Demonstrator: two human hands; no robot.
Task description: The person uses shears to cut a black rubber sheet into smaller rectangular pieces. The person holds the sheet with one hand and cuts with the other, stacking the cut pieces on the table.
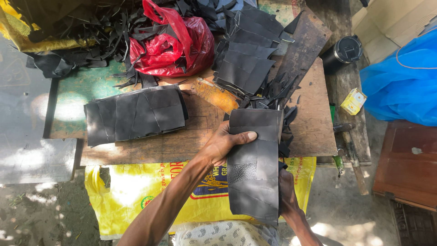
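Note:
A stack of dark grey leather pieces (pixel 254 168) is held upright over the front edge of a wooden work board (pixel 314 123). My left hand (pixel 223 143) grips its left side near the top, thumb across the front. My right hand (pixel 286 189) supports it from behind at the lower right and is mostly hidden by the leather. Another layered pile of dark leather pieces (pixel 136 114) lies flat on the board to the left.
A red plastic bag (pixel 175 43), black offcuts (pixel 91 32) and a further leather stack (pixel 248 59) sit at the back. An orange-brown tool (pixel 216 94) lies mid-board. A yellow sack (pixel 136 191) hangs below; a black cup (pixel 343 52), small yellow box (pixel 353 101) and blue bag (pixel 403 82) lie at right.

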